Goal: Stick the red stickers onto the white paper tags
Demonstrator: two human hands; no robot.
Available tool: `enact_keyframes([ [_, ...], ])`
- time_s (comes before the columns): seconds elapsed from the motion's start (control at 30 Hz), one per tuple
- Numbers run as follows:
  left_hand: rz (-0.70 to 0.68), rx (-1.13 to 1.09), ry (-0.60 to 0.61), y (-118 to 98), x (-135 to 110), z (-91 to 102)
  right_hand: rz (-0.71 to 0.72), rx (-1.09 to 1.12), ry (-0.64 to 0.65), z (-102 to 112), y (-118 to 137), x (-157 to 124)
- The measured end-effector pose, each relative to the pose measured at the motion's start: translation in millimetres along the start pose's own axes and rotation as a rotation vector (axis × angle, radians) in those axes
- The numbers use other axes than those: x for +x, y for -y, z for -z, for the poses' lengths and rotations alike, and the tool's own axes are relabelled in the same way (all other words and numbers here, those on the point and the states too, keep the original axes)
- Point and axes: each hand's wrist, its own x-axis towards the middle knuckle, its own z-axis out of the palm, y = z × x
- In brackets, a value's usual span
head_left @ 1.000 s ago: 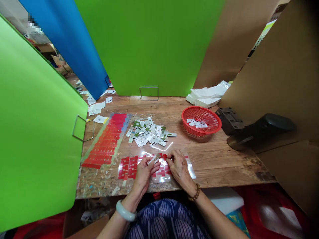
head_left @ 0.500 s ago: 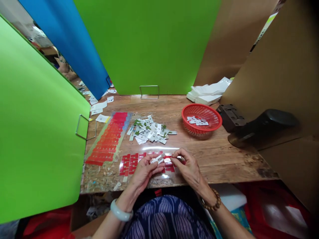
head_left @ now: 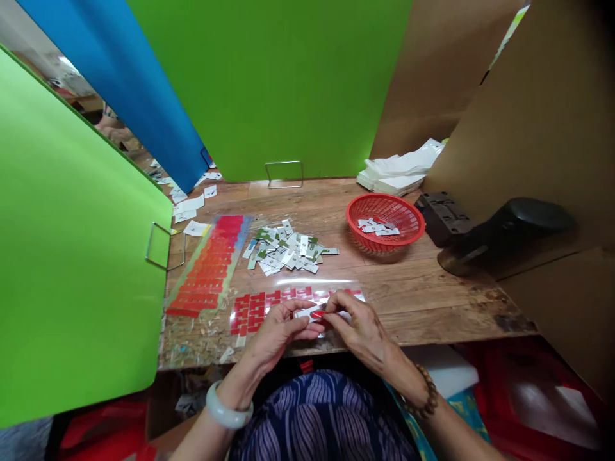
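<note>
My left hand (head_left: 277, 328) is closed on a small flat white-and-silver plate (head_left: 302, 312), held just above the table's near edge. With thumb and forefinger, my right hand (head_left: 359, 325) pinches a small red sticker (head_left: 318, 314) against the plate's right end. Below both hands lies a clear sheet with rows of red stickers (head_left: 257, 310), partly covered by the fingers. A loose pile of similar plates (head_left: 287, 251), some with green marks, sits beyond it. More plates rest inside a red plastic basket (head_left: 384, 244) to the right.
An orange-red sticker strip (head_left: 204, 272) lies at the left. Green panels (head_left: 273, 83) with wire stands close off the back and left. White papers (head_left: 401, 173) are stacked at the back right, near a dark metal block (head_left: 444, 218) and a dark cylindrical object (head_left: 509, 234).
My right hand has brought the red sticker left from over the sheet onto the plate. The plate has tilted in my left hand, and the view has shifted slightly.
</note>
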Motion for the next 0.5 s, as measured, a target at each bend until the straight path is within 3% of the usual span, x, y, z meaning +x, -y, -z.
enact_keyframes([
  [0.5, -0.001, -0.006, 0.016, -2.3, -3.6, -1.0, 0.049, -0.060, -0.014, -0.1, 8.6, -4.5],
])
